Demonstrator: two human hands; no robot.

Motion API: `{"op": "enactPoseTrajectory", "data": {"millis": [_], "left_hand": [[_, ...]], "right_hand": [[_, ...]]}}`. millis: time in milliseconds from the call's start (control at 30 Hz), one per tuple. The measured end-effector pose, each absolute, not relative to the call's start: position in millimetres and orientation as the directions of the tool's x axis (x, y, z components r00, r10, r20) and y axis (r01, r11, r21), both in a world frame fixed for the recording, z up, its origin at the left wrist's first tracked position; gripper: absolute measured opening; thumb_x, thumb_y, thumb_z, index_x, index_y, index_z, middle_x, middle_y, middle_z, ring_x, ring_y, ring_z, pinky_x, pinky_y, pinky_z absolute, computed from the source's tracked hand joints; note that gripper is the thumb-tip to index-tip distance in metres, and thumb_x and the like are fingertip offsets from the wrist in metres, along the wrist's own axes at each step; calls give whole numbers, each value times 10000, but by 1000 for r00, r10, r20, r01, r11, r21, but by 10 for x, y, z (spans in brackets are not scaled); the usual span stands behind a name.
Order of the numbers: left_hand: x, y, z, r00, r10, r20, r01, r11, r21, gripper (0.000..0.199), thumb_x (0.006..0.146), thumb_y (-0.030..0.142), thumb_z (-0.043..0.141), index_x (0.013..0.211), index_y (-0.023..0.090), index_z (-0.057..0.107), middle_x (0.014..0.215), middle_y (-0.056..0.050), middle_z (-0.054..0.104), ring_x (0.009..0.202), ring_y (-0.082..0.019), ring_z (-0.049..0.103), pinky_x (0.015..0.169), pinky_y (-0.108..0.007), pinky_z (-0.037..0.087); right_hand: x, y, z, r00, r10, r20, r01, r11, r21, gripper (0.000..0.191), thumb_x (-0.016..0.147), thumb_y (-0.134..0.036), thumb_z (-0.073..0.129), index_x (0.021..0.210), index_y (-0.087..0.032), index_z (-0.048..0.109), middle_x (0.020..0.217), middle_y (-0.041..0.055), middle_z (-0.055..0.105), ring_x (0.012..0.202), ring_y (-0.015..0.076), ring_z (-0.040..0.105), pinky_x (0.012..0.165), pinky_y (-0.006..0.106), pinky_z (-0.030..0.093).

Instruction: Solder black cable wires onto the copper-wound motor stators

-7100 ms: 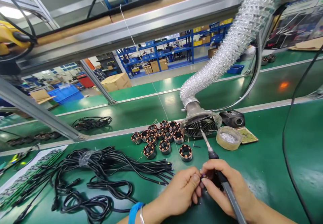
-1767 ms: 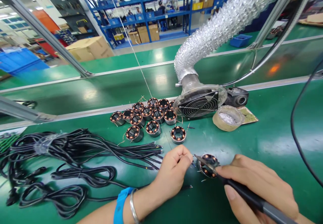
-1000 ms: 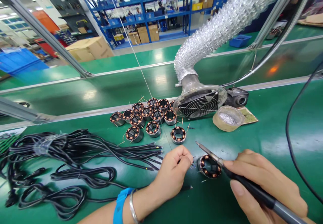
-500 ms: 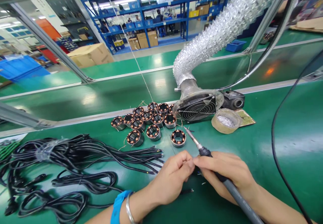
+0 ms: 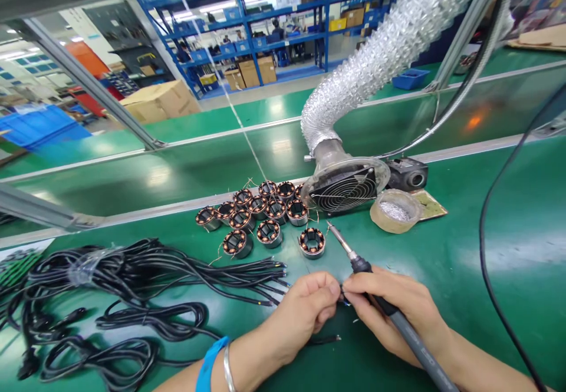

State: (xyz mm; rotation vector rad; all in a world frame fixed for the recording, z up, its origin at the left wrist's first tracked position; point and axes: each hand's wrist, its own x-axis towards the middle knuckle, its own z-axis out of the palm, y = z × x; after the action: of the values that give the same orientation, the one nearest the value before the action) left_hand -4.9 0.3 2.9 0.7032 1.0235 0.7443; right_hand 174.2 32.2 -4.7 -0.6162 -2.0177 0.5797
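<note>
My right hand (image 5: 400, 306) is closed around a soldering iron (image 5: 418, 345), its metal tip pointing up and left, away from me. The thumb and forefinger of that hand also pinch close to a small dark piece (image 5: 342, 293) between my hands. My left hand (image 5: 305, 309) is closed in a pinch at the same spot; what its fingers hold is mostly hidden. A black cable end (image 5: 325, 340) with bare tips shows beneath my left hand. Just beyond stands a single copper-wound motor stator (image 5: 312, 243), near the iron's tip.
Several more stators (image 5: 241, 218) cluster behind. Bundled black cables (image 5: 145, 262) lie to the left. A fume extractor fan (image 5: 347, 188) with a silver duct (image 5: 375, 68) stands at the back, beside a round tub (image 5: 393, 218) of metallic shavings. The iron's cord (image 5: 484, 233) hangs at right.
My fingertips have parted slightly, showing the dark piece between them. The soldering iron has shifted a little to the right. The stators and cables stay where they were.
</note>
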Motion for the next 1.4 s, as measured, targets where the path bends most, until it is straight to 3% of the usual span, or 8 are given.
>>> {"op": "enactPoseTrajectory", "data": {"millis": [200,400,600,867,967,1133,1400], "left_hand": [[-4,-62,-12,215,843,-492,-281,536,796,428,754,546,689,689,199,447,466,122,305,410,-48,129,420,-235,72],[44,-81,-29,128,884,-450,-234,468,852,425,782,553,671,700,193,459,489,121,278,456,-61,145,447,-217,127],[60,-78,-64,51,910,-412,-118,415,902,392,833,525,608,695,202,435,531,107,266,495,-78,171,479,-220,181],[94,-50,-11,9,936,-353,1,353,936,337,834,470,559,673,208,422,561,87,303,537,-96,245,513,-242,209],[99,-62,3,10,941,-339,25,339,940,315,845,441,542,671,207,422,573,80,314,548,-100,258,522,-245,218],[95,-89,13,24,935,-354,37,353,935,329,860,461,538,681,209,426,569,82,303,541,-102,251,515,-247,210],[96,-88,25,24,938,-347,58,345,937,335,875,470,522,690,211,419,572,79,311,548,-105,269,523,-249,218]], "right_hand": [[1847,294,-32,-537,684,494,266,692,-671,220,856,-137,625,1046,-228,563,753,-54,654,525,82,584,541,192,489],[1825,375,-48,-482,687,544,292,711,-640,199,912,-96,550,1059,-230,547,812,-30,689,621,97,666,609,188,528],[1832,407,-8,-483,601,637,230,789,-570,224,902,-63,565,1071,-207,597,869,2,726,681,107,697,654,194,557],[2133,183,252,-367,673,642,341,739,-581,321,946,-153,527,1246,-229,613,944,55,689,816,170,687,655,242,560],[2222,72,216,-274,743,610,376,667,-643,250,954,-213,519,1157,-253,659,905,56,683,770,185,679,564,246,538],[2221,12,91,-170,791,587,367,604,-708,101,928,-253,568,975,-250,658,792,18,691,684,187,675,576,249,554],[2203,61,61,-211,807,551,345,589,-731,137,881,-184,565,979,-238,645,787,24,683,639,184,667,493,237,516]]}}
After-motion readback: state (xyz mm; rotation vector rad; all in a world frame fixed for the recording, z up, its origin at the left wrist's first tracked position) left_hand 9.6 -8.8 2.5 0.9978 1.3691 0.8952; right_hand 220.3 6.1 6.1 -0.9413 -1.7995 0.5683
